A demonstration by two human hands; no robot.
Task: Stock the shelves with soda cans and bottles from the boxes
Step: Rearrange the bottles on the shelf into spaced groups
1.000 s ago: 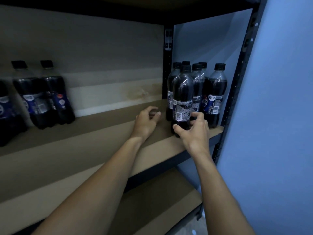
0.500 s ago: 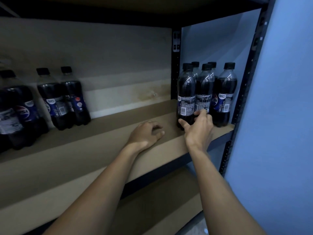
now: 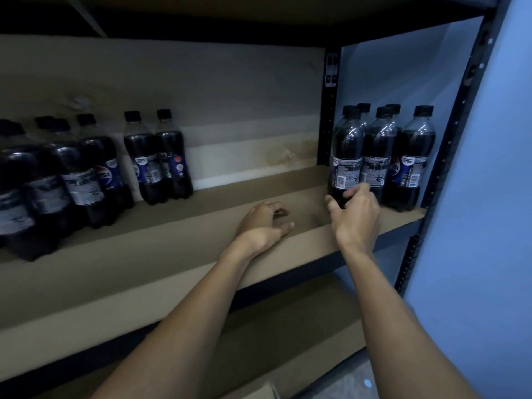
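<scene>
- Whereas a second ago the front bottle (image 3: 345, 156) stood ahead of its cluster (image 3: 411, 162), it now lines up with them at 2 o'clock on the shelf (image 3: 172, 249); this placement looks nearly done.
- The right hand (image 3: 357, 217) curls its fingers (image 3: 358, 190) and thumb round the bottle's base.
- The left hand (image 3: 263, 226), at centre, rests loosely curled on the shelf, holding nothing.

Bottle cluster (image 3: 411, 162) at shelf's (image 3: 172, 254) right end, right hand (image 3: 357, 217) round its front-left bottle (image 3: 347, 156); another group (image 3: 86, 174) left; left hand (image 3: 263, 226) between
</scene>
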